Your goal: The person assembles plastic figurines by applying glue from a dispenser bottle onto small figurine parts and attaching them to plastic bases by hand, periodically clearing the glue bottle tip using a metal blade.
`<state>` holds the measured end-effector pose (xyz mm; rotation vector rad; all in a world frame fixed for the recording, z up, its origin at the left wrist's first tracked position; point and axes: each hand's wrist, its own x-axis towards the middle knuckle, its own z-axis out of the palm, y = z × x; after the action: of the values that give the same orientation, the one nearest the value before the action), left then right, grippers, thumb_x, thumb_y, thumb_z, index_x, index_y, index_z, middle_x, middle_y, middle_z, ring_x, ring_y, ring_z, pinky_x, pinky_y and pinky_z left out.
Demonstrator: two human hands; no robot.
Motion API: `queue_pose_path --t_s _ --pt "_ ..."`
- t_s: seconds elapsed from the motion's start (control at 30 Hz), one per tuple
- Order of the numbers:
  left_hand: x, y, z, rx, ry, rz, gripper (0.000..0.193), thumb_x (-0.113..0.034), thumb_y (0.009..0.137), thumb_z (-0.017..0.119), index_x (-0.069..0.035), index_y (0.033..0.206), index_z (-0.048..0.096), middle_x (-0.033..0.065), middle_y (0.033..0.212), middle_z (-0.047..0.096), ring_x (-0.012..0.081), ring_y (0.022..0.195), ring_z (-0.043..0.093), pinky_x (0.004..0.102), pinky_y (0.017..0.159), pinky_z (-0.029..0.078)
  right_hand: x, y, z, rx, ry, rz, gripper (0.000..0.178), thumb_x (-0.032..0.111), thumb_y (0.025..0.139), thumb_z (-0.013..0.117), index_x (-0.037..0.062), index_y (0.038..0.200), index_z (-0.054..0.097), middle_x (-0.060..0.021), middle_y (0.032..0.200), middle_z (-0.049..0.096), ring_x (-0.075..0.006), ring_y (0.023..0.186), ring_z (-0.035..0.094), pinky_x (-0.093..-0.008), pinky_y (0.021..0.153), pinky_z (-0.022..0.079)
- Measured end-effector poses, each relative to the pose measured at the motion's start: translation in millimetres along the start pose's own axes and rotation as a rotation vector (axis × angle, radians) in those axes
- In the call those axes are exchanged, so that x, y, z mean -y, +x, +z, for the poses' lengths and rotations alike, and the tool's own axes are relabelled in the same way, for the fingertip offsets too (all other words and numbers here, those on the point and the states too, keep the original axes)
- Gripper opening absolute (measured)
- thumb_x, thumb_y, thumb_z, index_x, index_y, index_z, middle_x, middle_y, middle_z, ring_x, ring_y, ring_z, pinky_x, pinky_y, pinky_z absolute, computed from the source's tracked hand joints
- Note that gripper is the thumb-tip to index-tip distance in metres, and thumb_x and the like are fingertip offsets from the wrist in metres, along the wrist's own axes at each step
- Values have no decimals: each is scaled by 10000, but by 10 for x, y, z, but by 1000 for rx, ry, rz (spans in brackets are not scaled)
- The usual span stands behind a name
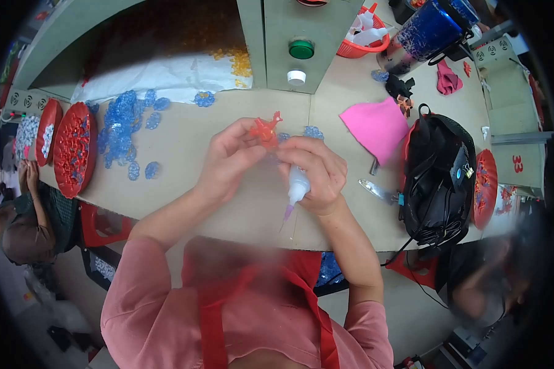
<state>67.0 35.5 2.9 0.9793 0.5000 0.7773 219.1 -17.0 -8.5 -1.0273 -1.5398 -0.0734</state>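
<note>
A small red-orange plastic figure (265, 130) is pinched between the thumb and fingers of my left hand (228, 157), above the middle of the table. My right hand (320, 172) holds a white squeeze bottle (298, 186) against its palm. The bottle's purple needle tip points down toward my body. The right thumb and fingertips meet close beside the figure; whether they touch it or pinch a tiny piece is too small to tell. Just beyond the hands lie a few clear blue plastic pieces (313, 132).
Left of my hands spreads a pile of blue pieces (122, 126), beside a red tray (89, 147) of small parts. Ahead stands a grey machine housing with a green button (301, 49). On the right are a pink cloth (375, 129), a black bag (440, 184) and a blue tumbler (428, 34). People sit at both sides.
</note>
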Motion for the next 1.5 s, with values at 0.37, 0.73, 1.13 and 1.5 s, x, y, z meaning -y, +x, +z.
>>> queue_pose_path --t_s 0.37,0.73,1.13,1.5 --pt "-25 22 -24 -8 34 4 305 -50 798 551 11 1091 495 76 1007 571 136 962 526 283 862 402 -24 15 29 3 -11 -15 273 2 553 713 65 796 606 -60 808 609 -187 645 616 -267 506 481" --pt "148 55 -78 -129 29 39 617 -135 809 579 59 1316 287 79 1037 509 158 965 496 284 881 383 -54 -21 -38 -84 -34 -26 150 84 624 630 85 761 569 -39 786 564 -196 638 585 -297 505 462" --pt "142 86 -196 -39 92 22 416 -178 840 517 6 1199 416 90 1069 506 183 991 498 317 877 382 -5 -62 -65 -92 -61 -14 293 27 491 678 102 740 543 -8 801 523 -163 589 541 -278 441 402" --pt "137 97 -228 -68 51 17 423 -172 850 504 7 1219 401 87 1062 519 165 984 499 307 866 387 -43 -93 6 -65 -54 -34 311 25 475 677 72 751 542 -36 802 522 -187 669 554 -295 481 430"
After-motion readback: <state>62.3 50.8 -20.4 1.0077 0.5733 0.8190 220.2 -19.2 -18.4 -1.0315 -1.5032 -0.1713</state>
